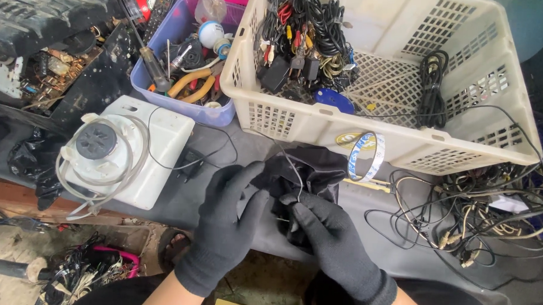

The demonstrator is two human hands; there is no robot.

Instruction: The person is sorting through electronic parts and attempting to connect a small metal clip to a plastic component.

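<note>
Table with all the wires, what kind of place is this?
Probably a repair or scrap-sorting workbench for old electronics. A cream basket holds cables and plugs, a purple bin holds a screwdriver and pliers, and both gloved hands work on a black bag.

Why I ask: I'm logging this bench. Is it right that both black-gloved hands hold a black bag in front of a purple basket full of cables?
Not quite. The head view shows the basket is cream, not purple. Both hands, left hand and right hand, do hold the black bag before it.
</note>
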